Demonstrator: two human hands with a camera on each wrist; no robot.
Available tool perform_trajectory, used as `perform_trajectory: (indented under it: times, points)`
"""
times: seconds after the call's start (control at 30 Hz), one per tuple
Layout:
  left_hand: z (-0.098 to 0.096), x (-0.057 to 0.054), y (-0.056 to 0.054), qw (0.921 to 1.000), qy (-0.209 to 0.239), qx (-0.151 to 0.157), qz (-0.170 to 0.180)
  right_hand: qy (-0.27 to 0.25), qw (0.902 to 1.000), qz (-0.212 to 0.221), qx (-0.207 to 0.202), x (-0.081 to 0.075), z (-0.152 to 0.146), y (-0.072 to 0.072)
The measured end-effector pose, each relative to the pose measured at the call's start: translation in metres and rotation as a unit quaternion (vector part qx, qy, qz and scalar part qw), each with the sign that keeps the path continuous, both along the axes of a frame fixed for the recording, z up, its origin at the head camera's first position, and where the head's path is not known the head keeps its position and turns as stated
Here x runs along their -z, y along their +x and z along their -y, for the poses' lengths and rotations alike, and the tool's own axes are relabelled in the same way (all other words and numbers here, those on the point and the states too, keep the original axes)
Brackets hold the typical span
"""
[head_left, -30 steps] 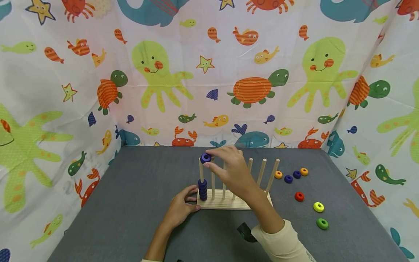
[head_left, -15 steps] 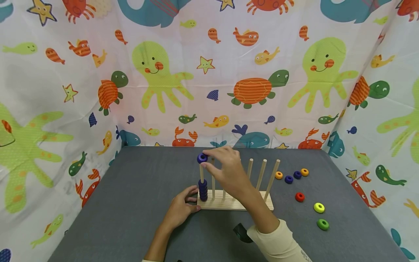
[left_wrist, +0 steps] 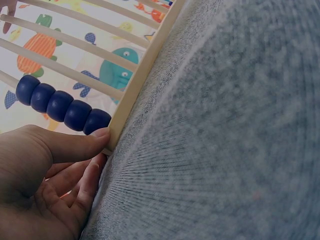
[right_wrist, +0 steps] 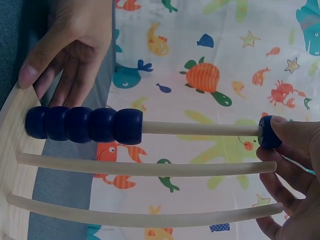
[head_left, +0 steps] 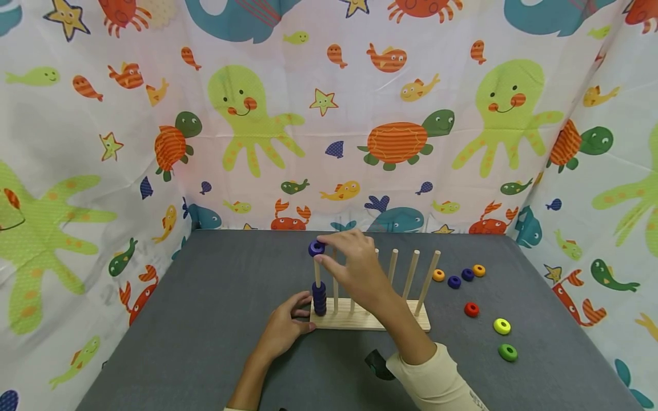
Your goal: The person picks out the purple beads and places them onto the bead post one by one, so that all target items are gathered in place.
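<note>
A wooden peg rack [head_left: 360, 323] with several upright pegs stands on the grey table. Its leftmost peg carries a stack of several dark blue beads [head_left: 319, 299]. My right hand [head_left: 357, 271] pinches one more blue bead [right_wrist: 270, 133] between thumb and fingers at the top of that same peg; in the right wrist view the peg's tip meets the bead's hole. At the rack's left end, my left hand [head_left: 283, 326] grips the base, thumb on the front edge and fingers round the back. The right hand hides parts of the middle pegs.
Right of the rack lie loose beads: two orange [head_left: 479, 270], two blue [head_left: 454, 282], one red [head_left: 471, 310], one yellow [head_left: 502, 326] and one green [head_left: 508, 352]. A sea-animal curtain [head_left: 329, 131] surrounds the table at the back and sides.
My right hand has moved slightly left, bringing the blue bead from beside the leftmost peg onto its tip. My left hand keeps its grip on the base.
</note>
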State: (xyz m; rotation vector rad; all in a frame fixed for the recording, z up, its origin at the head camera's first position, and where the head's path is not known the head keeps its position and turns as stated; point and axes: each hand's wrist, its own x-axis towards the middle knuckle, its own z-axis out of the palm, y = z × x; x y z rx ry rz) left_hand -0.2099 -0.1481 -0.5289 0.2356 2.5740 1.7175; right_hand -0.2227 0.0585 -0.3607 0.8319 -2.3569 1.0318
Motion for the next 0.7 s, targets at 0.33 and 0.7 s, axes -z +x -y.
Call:
perform_trajectory:
  times: [0.33, 0.7]
  points:
    - [0.000, -0.002, 0.002, 1.0000, 0.004, 0.001, 0.000, -0.025, 0.9994, -0.023, -0.001, -0.004, -0.006, 0.005]
    - [-0.002, -0.002, 0.003, 1.0000, -0.002, -0.008, 0.003, -0.075, 0.9942, -0.076, 0.015, -0.010, -0.029, 0.013]
